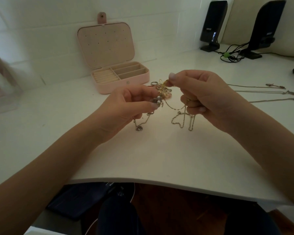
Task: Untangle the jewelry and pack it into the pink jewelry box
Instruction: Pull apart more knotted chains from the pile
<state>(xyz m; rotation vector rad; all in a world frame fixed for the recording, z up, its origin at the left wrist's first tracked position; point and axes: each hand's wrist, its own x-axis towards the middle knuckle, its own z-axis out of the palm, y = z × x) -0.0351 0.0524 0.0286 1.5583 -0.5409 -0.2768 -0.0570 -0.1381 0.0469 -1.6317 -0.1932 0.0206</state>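
I'm looking at a home desk, probably in a bedroom or study: white desk (159, 158) against a white wall, two black speakers (212, 22) with tangled cables (231, 55), and a blurred clear container (2, 85) at left

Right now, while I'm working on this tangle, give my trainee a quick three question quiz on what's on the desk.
1. True or false: the pink jewelry box stands open.
2. Which hand pinches the gold piece: A left, B right?
3. Where do the separated chains lie?

Key: 1 true. 2 B, the right hand; the left hand holds a pearl cluster. 3 Stretched out on the desk, right of the hands.
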